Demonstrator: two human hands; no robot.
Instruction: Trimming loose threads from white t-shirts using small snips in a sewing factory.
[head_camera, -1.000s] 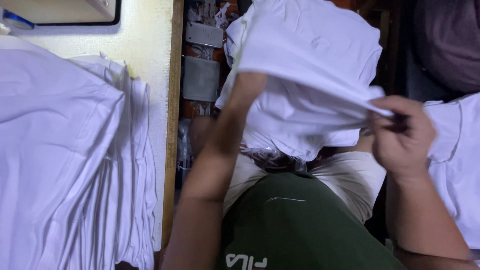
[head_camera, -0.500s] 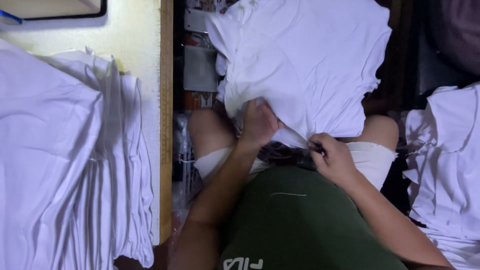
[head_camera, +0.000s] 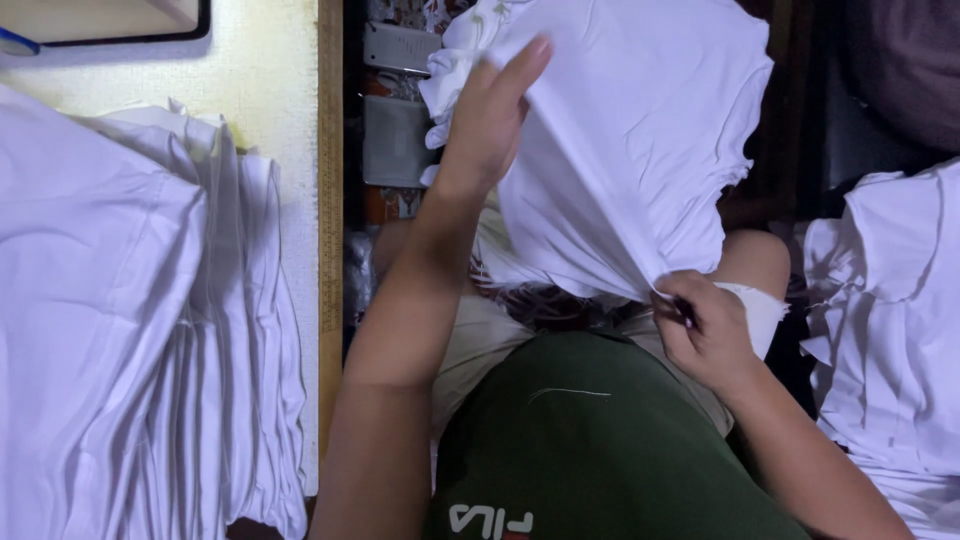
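Pinching the lower edge of a white garment (head_camera: 640, 150) between thumb and fingertips, my right hand (head_camera: 700, 330) stays closed tight just above my lap, so the cloth is pulled taut from that corner. Something small and dark shows at the pinch; I cannot tell what it is. My left hand (head_camera: 490, 115) is raised above and beyond it, open and flat with fingers extended, pressed against the garment so the fabric spreads out and hangs between both hands over my knees. Below my hands sits my green shirt (head_camera: 590, 440). Off to the left of my left hand, a stack of white garments (head_camera: 120, 330) lies piled on the pale bench (head_camera: 270, 90), edges fanned. To the right of my right hand, another heap of white cloth (head_camera: 890, 330) rests within easy reach.
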